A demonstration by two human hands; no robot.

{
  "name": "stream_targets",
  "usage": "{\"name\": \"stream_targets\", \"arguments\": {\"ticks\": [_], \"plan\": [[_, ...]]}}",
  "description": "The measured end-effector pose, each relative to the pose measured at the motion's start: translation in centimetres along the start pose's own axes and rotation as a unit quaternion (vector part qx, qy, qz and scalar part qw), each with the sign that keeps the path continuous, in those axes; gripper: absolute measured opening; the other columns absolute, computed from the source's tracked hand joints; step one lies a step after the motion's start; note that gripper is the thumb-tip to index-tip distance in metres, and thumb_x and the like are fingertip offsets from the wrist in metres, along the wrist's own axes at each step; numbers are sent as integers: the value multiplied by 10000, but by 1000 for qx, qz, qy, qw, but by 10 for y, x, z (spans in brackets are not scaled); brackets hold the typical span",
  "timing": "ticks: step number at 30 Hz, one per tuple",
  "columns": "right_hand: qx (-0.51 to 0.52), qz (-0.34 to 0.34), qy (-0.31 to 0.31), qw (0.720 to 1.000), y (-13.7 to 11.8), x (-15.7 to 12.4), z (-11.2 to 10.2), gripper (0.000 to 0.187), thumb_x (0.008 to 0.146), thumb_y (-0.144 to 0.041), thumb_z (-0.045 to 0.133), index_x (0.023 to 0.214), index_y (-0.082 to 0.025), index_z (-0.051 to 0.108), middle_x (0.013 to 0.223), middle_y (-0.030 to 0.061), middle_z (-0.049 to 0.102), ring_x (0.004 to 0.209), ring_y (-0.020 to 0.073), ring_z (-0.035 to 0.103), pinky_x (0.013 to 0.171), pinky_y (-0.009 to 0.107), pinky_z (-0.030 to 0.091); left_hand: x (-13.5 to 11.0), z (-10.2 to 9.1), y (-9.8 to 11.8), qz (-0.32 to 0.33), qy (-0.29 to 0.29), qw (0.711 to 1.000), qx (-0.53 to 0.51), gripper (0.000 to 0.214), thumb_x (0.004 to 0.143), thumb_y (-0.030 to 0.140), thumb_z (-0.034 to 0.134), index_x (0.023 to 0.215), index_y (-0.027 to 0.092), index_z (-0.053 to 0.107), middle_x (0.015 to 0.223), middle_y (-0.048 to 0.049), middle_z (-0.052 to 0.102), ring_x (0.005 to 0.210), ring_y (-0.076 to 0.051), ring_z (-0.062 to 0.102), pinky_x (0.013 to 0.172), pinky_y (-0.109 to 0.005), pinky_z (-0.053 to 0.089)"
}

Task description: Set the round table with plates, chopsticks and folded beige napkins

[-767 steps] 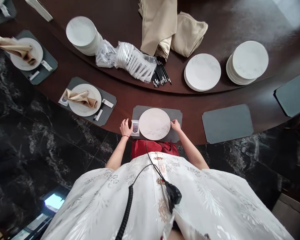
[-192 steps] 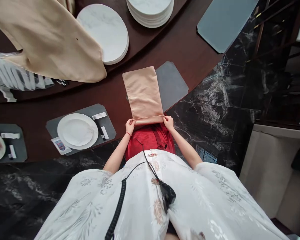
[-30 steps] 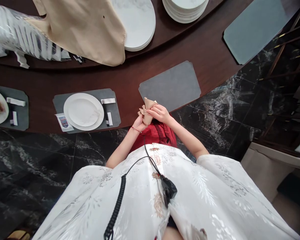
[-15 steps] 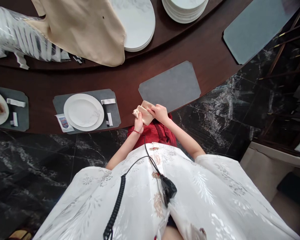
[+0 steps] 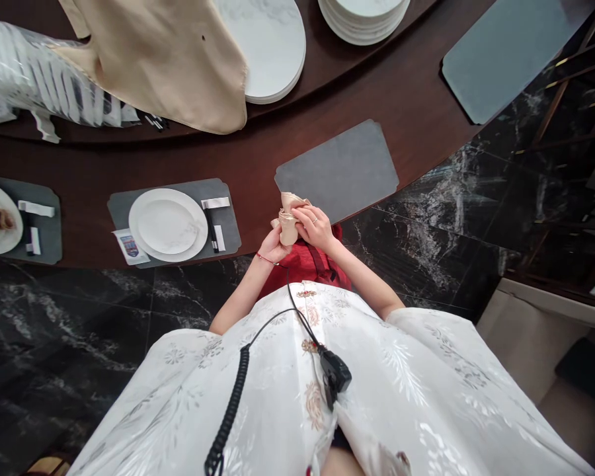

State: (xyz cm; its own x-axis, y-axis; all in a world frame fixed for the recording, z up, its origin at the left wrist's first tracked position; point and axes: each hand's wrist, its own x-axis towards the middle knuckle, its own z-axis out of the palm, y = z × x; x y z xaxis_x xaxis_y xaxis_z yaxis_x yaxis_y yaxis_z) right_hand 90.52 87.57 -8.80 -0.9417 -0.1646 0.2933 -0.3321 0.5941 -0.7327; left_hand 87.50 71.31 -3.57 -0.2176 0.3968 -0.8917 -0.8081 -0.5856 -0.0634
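A beige cloth napkin [image 5: 288, 233], bunched into a rolled, gathered shape, is held between my two hands in front of my body. My left hand [image 5: 274, 246] is closed round its lower left side, fingers partly hidden by the cloth. On the other side, my right hand [image 5: 315, 228] presses its fingers against the napkin's upper folds. Just beyond the hands lies a grey placemat [image 5: 340, 172] at the table's edge. To the left, a white plate [image 5: 166, 223] rests on another placemat [image 5: 231, 231] beside black chopsticks [image 5: 211, 231] and a small printed packet [image 5: 129, 247].
On the raised part of the table [image 5: 258, 149] are a large beige cloth [image 5: 178, 66], stacked white plates [image 5: 272, 53] and plastic-wrapped items [image 5: 44, 73]. Another placemat [image 5: 506, 59] lies at right. A red chair [image 5: 302, 264] stands between me and the table.
The napkin has gone from a flatter folded piece to a rolled, gathered bundle. My left hand has turned to cup it, and my right fingers have shifted onto its upper folds.
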Motion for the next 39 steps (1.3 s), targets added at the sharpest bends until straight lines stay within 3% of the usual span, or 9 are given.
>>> {"name": "stream_targets", "arguments": {"ticks": [5, 9, 13, 16, 21, 27, 32, 35, 39], "plan": [[1, -71, 36, 997, 20, -4, -3, 385, 993, -468, 445, 1225, -216, 619, 1150, 132, 653, 1158, 254, 598, 997, 491, 513, -11, 17, -3, -43, -28, 999, 10, 355, 1060, 240, 315, 1202, 104, 610, 753, -35, 722, 621, -105, 680, 576, -127, 515], [-8, -58, 63, 996, 25, -3, -2, 354, 1017, -439, 373, 1142, -223, 624, 1013, 100, 665, 1010, 224, 631, 917, 472, 527, -18, 26, -8, -75, -37, 996, 7, 337, 1050, 228, 326, 1155, 119, 627, 724, -31, 712, 574, -99, 666, 549, -131, 512], [-23, -77, 81, 994, 21, 1, -4, 485, 1006, -571, 321, 1003, -199, 633, 864, 81, 637, 864, 215, 612, 812, 432, 504, -17, 26, -12, -79, -43, 996, 3, 377, 1053, 256, 293, 1172, 133, 629, 721, -33, 706, 568, -109, 665, 561, -154, 529], [-38, -80, 58, 994, 17, 5, -11, 548, 1002, -610, 293, 881, -195, 630, 760, 65, 600, 778, 200, 574, 767, 392, 461, -14, 24, -16, -82, -35, 996, 6, 400, 1055, 266, 274, 1138, 132, 641, 688, -35, 693, 521, -109, 646, 519, -157, 517], [-29, -24, 10, 999, 7, 16, -22, 595, 1016, -601, 229, 765, -211, 603, 694, 57, 558, 717, 195, 531, 738, 377, 432, -8, 21, -21, -71, -13, 997, 14, 325, 1040, 215, 341, 1153, 122, 632, 662, -37, 692, 523, -106, 656, 496, -139, 498], [95, 18, -75, 992, -3, 25, -30, 559, 1035, -558, 226, 829, -211, 614, 778, 56, 588, 799, 191, 544, 804, 362, 465, -5, 16, -14, -34, -10, 998, 50, 335, 1045, 221, 362, 1284, 135, 580, 751, -51, 715, 587, -110, 679, 506, -135, 506], [126, 29, -67, 989, -9, 26, -26, 517, 931, -680, 456, 808, -203, 615, 811, 59, 608, 822, 192, 539, 801, 345, 463, -3, 18, -18, -8, -10, 998, 59, 371, 1053, 188, 314, 1304, 108, 575, 721, -35, 676, 535, -87, 632, 476, -128, 497], [153, 90, -84, 981, -7, 29, -23, 573, 942, -682, 425, 695, -190, 585, 710, 34, 572, 717, 158, 515, 723, 308, 450, -2, 18, -20, -6, -11, 997, 75, 388, 1061, 223, 319, 1327, 77, 560, 703, -32, 669, 517, -86, 611, 457, -128, 480], [180, 145, -82, 969, -2, 30, -25, 575, 938, -681, 434, 710, -185, 614, 706, 27, 588, 691, 143, 527, 701, 293, 450, -2, 15, -14, 18, -11, 996, 82, 443, 1064, 257, 304, 1410, 53, 492, 853, -80, 733, 658, -113, 681, 582, -146, 537]]}}
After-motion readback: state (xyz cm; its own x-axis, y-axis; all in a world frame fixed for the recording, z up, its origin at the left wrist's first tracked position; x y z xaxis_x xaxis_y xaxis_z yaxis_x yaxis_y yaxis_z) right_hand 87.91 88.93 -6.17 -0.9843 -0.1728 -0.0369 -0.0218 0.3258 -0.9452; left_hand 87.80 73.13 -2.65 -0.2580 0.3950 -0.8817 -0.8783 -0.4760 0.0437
